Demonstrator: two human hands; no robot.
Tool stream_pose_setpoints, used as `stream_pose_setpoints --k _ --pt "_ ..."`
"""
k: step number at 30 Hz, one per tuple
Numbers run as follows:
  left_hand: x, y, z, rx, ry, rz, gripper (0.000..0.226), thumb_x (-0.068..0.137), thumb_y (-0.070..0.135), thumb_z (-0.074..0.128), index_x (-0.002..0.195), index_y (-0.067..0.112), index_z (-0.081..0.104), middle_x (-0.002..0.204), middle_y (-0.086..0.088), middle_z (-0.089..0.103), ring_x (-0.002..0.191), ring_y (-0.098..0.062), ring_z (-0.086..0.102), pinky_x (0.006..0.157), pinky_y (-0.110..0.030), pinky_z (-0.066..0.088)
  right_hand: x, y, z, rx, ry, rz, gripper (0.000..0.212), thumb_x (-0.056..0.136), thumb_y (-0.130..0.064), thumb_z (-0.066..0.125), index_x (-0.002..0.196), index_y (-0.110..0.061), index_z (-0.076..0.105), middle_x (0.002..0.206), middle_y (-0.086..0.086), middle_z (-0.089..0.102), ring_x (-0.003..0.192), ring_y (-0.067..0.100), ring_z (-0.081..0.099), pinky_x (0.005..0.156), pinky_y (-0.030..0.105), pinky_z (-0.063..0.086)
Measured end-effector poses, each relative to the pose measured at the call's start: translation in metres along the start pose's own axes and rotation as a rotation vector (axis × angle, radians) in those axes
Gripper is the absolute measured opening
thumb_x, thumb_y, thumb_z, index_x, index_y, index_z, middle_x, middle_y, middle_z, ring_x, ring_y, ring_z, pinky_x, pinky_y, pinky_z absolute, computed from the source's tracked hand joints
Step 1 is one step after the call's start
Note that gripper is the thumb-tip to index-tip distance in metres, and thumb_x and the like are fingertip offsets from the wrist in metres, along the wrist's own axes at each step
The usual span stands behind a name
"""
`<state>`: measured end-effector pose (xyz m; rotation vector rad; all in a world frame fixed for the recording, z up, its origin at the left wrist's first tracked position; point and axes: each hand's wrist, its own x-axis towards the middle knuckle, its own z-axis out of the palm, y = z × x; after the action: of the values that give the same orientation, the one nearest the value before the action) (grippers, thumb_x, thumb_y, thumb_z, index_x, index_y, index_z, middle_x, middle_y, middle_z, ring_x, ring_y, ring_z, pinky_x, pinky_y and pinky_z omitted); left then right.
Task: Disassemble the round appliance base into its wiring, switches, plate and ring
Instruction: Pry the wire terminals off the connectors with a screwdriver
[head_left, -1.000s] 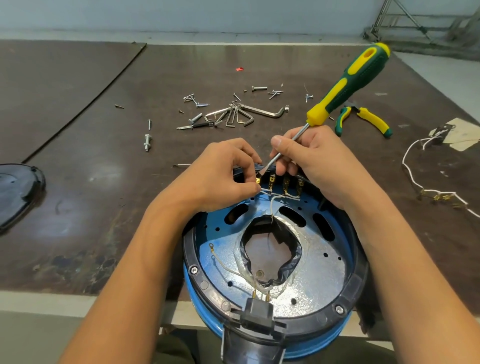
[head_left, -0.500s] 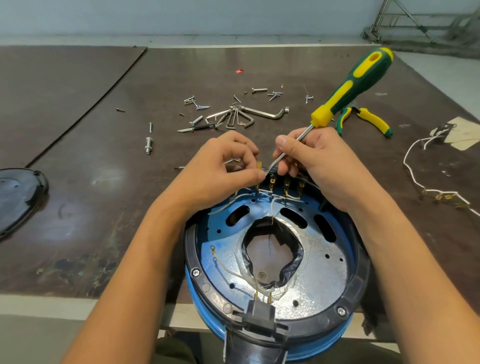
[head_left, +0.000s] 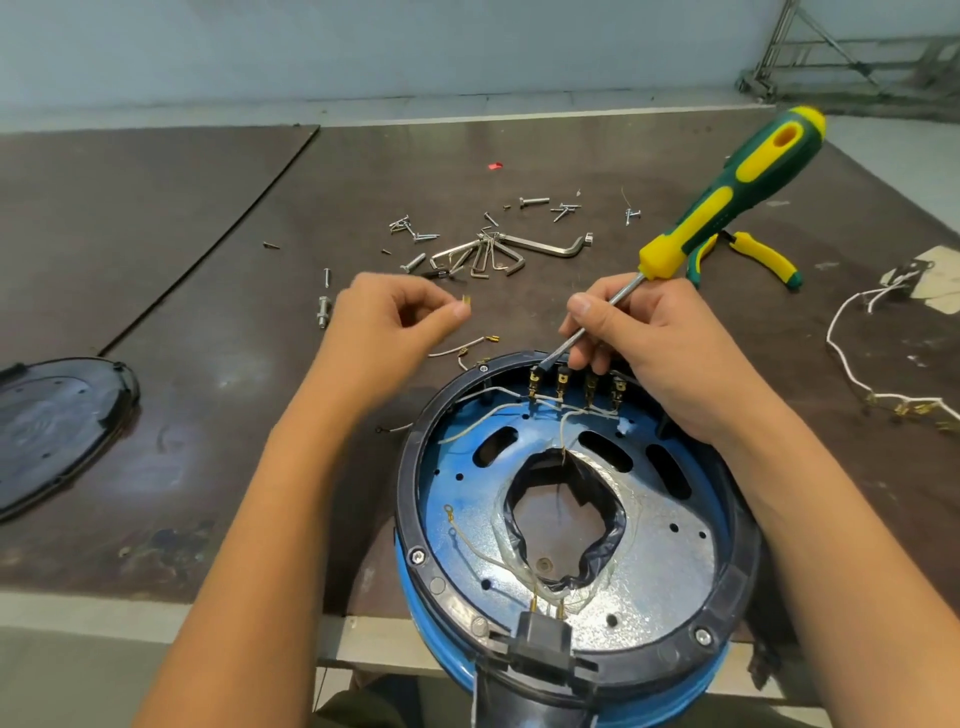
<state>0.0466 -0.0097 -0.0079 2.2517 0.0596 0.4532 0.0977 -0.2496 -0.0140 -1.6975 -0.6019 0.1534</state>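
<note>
Brass connector pulled off the switch row; left hand withdrawn.
The round appliance base (head_left: 727, 587) sat at the near tabletop (head_left: 234, 364) edge, open side up. The right hand (head_left: 660, 353) kept its fingers clenched on the screwdriver (head_left: 727, 197) shaft, tip at the leftmost switch terminal (head_left: 535, 379). The left hand (head_left: 395, 322), previously at the terminals, had lifted clear, fingers pinching a small brass connector (head_left: 466, 299).

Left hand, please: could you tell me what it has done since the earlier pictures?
The left hand pulled away from the row of brass terminals toward the far left, pinching a small brass connector. The right hand still grips the green-and-yellow screwdriver, tip at the terminals; the round blue appliance base stayed put.
</note>
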Motion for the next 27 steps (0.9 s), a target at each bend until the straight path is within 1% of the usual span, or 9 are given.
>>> stream_pose_setpoints --k 3,5,8,11,14,17,20,23,27 --pt "-0.003 -0.005 0.008 0.138 -0.135 -0.067 0.014 0.094 0.031 0.07 0.102 0.024 0.079 0.076 0.015 0.071 0.069 -0.001 0.064 0.076 -0.029 0.056 0.001 0.0 0.001 0.014 -0.003 0.003 0.026 0.099 -0.028 0.058 0.08 -0.014 0.07 0.066 0.005 0.07 0.061 0.012 0.062 0.059 0.02 0.049" --pt "-0.004 -0.002 0.011 0.167 -0.173 -0.08 0.02 0.096 0.029 0.068 0.113 0.024 0.076 0.086 0.01 0.073 0.08 -0.004 0.068 0.086 -0.033 0.058 0.001 0.0 0.0 0.012 -0.006 0.002 0.026 0.101 -0.025 0.057 0.08 -0.014 0.07 0.065 0.005 0.07 0.061 0.012 0.062 0.059 0.02 0.049" --pt "-0.006 0.008 0.007 0.179 -0.183 -0.047 0.011 0.095 0.032 0.068 0.099 0.027 0.076 0.089 0.011 0.072 0.084 -0.002 0.066 0.087 -0.034 0.057 0.0 -0.002 0.0 0.021 0.002 -0.001 0.028 0.105 -0.017 0.057 0.081 -0.012 0.069 0.065 0.004 0.07 0.06 0.011 0.061 0.059 0.02 0.049" --pt "-0.01 0.024 0.0 0.133 -0.292 0.039 0.009 0.09 0.036 0.073 0.086 0.028 0.076 0.093 0.01 0.071 0.089 -0.005 0.066 0.086 -0.036 0.056 -0.004 -0.007 -0.003 0.031 -0.004 -0.018 0.024 0.104 -0.017 0.058 0.084 -0.01 0.07 0.069 0.006 0.072 0.066 0.017 0.064 0.062 0.023 0.051" --pt "-0.013 0.039 0.0 0.233 -0.4 0.125 0.008 0.083 0.038 0.08 0.085 0.03 0.08 0.111 0.011 0.066 0.099 -0.002 0.062 0.092 -0.033 0.052 -0.015 -0.011 -0.012 -0.024 -0.046 -0.029 0.018 0.099 -0.026 0.065 0.09 -0.014 0.075 0.079 0.008 0.076 0.073 0.017 0.07 0.069 0.025 0.056" --pt "-0.015 0.042 0.006 0.388 -0.43 0.124 0.012 0.082 0.039 0.081 0.089 0.029 0.081 0.123 0.011 0.062 0.11 -0.007 0.057 0.096 -0.035 0.049 -0.031 -0.013 -0.015 -0.089 -0.021 -0.057 0.021 0.092 -0.037 0.072 0.09 -0.016 0.079 0.079 0.006 0.077 0.071 0.014 0.072 0.07 0.022 0.057" --pt "-0.019 0.043 0.013 0.396 -0.399 0.114 0.018 0.081 0.039 0.082 0.095 0.03 0.081 0.122 0.013 0.063 0.111 -0.012 0.058 0.094 -0.041 0.051 -0.036 -0.01 -0.01 -0.178 -0.005 -0.046 0.022 0.088 -0.033 0.072 0.093 -0.013 0.08 0.078 0.002 0.078 0.071 0.014 0.072 0.069 0.018 0.056" --pt "-0.023 0.046 0.022 0.383 -0.358 0.116 0.016 0.084 0.037 0.08 0.093 0.025 0.082 0.115 0.007 0.068 0.102 -0.014 0.063 0.089 -0.041 0.053 -0.034 -0.01 -0.01 -0.215 -0.015 -0.03 0.014 0.09 -0.023 0.075 0.094 -0.011 0.081 0.075 -0.002 0.078 0.068 0.005 0.071 0.067 0.013 0.052" --pt "-0.024 0.044 0.03 0.437 -0.39 0.093 0.016 0.087 0.034 0.076 0.096 0.021 0.081 0.105 -0.005 0.073 0.097 -0.023 0.067 0.088 -0.041 0.055 -0.032 -0.014 -0.013 -0.351 -0.011 -0.113 0.014 0.086 -0.028 0.079 0.095 -0.018 0.084 0.072 -0.014 0.076 0.069 -0.001 0.07 0.063 0.01 0.049"
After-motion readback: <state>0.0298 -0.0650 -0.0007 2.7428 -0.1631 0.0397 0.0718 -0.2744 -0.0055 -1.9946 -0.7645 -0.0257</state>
